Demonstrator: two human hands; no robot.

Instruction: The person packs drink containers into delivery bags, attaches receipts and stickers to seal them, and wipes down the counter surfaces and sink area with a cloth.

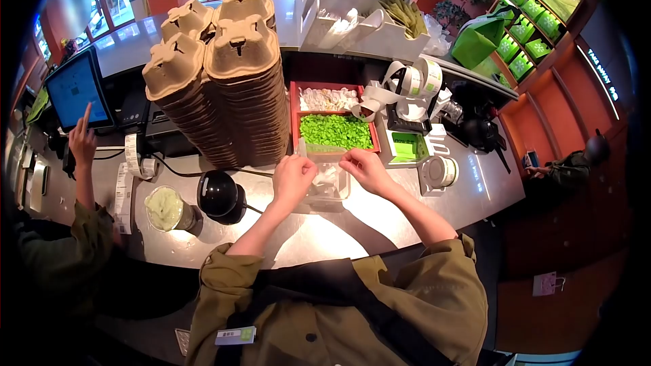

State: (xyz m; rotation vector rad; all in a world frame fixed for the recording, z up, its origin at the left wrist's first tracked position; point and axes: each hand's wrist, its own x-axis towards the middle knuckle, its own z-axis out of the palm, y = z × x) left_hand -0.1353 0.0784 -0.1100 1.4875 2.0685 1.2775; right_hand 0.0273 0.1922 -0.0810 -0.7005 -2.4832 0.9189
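Both of my hands are over a clear plastic container (330,193) on the steel counter, with small whitish pieces inside. My left hand (294,180) is closed at its left side, fingertips pinched together. My right hand (367,171) is closed in a pinch at the far right edge of the container. Whatever lies between the fingers of either hand is too small or hidden to make out. Just beyond them stands a red box with a compartment of bright green pieces (336,131) and another of pale white pieces (328,99).
Tall stacks of cardboard cup carriers (237,95) rise at the left. Nearer are a black domed device (220,195) and a cup with pale green topping (166,209). Label rolls (415,81) stand right. A co-worker's hand (83,141) points at a screen (78,91).
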